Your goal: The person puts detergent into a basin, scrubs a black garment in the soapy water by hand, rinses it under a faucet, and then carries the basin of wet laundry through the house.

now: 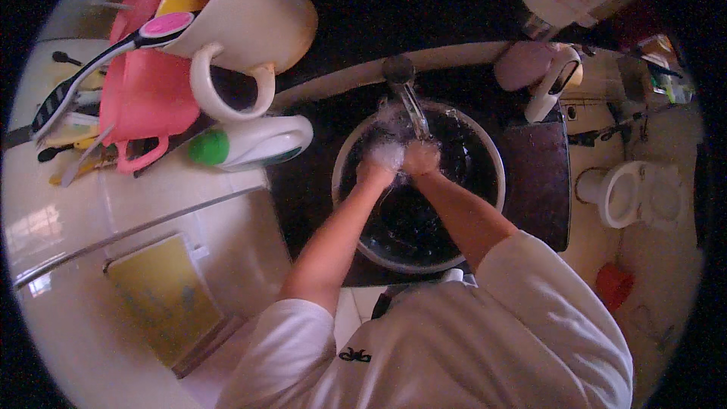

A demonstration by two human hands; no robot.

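Note:
Water runs from a tap [401, 71] into a round basin [499, 173] with a light rim and a dark inside. Under the stream, my left hand [386, 160] is partly covered by splashing water. Close beside it on the right, my right hand [421, 158] is also in the water. The splash and blur hide my fingers, so I cannot tell whether either hand holds anything.
At the upper left are a white mug [255, 17], a toothbrush [113, 51], a pink plastic cup [149, 96] and a white bottle with a green cap [250, 145]. A white bottle [548, 88] stands behind the basin at right. A toilet [622, 194] is far right.

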